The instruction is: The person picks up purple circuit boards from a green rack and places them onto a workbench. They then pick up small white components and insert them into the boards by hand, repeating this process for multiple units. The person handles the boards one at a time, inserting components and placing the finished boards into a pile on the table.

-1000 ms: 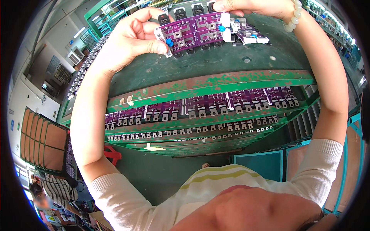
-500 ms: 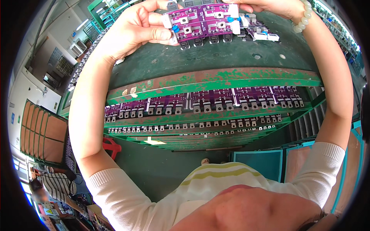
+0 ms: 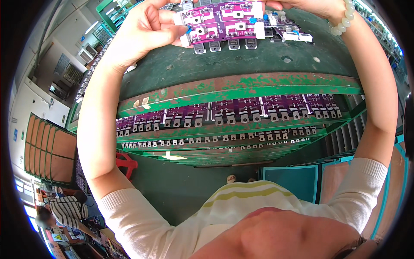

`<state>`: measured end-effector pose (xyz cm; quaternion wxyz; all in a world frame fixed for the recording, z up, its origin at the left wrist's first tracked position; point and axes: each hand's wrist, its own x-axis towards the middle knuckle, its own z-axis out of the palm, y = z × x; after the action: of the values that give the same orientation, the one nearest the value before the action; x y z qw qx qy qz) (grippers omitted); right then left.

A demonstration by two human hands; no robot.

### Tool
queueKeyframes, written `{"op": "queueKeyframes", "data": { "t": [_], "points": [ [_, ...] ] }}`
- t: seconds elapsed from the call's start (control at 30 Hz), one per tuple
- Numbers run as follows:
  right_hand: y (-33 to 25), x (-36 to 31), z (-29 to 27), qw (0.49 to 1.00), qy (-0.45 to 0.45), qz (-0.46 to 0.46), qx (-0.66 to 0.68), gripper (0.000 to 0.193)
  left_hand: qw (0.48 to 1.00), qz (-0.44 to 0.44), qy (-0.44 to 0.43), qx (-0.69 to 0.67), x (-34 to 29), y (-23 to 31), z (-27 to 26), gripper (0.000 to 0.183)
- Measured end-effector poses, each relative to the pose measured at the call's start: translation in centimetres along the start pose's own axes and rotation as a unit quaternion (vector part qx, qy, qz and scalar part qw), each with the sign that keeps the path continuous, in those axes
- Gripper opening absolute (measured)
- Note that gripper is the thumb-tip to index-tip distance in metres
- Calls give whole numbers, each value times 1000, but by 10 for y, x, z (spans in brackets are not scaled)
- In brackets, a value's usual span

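Observation:
A purple circuit board [image 3: 222, 33] is raised above the dark green top of a rack [image 3: 207, 67]. It carries metal tabs along its long edges, white end pieces and blue disc-shaped parts. My left hand [image 3: 144, 34] grips its left end, thumb on the near face. At the right end, the fingers of my right hand [image 3: 304, 5] curl around behind the white end piece; the frame's upper edge cuts off part of this hand. Just right of the held board, another assembly [image 3: 291, 33] with white and metal parts lies on the rack top.
Rows of similar purple boards [image 3: 276, 105] fill the shelves below, behind green rails [image 3: 241, 88]. A red stool [image 3: 127, 164] stands at the lower left, near a green wire-framed rack [image 3: 49, 149]. Teal-framed panels [image 3: 291, 183] are at right. A person in stripes [image 3: 67, 209] works at far left.
Both hands have shifted the circuit board a little to the left and slightly up. Its printed face shows a bit more squarely now.

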<state>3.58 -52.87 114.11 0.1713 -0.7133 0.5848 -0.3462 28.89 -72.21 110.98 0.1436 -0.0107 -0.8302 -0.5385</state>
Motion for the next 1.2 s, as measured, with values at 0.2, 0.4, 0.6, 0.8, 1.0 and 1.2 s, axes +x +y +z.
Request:
{"op": "queueKeyframes", "data": {
  "t": [0.2, 0.4, 0.6, 0.8, 1.0, 1.2],
  "points": [
    [-2, -2, 3, 1000, 6, 9, -4, 25, 989, 24, 75, 123, -1, -4, 12, 64],
    [1, -1, -2, 1000, -7, -20, -2, 24, 963, 86, 86, 240, 0, -12, 9, 60],
    [3, 1, -2, 999, -17, -42, -6, 22, 972, 95, 92, 193, 0, -7, 21, 60],
    [3, 1, -4, 999, -26, -44, -4, 23, 976, 90, 67, 185, -1, -5, 13, 56],
    [4, 2, -3, 999, -17, -31, -24, 24, 983, 44, 52, 170, 0, 0, 12, 57],
    [9, 5, -3, 998, -20, -43, -46, 25, 998, 43, 23, 49, 1, -4, 12, 53]
  ]
}}
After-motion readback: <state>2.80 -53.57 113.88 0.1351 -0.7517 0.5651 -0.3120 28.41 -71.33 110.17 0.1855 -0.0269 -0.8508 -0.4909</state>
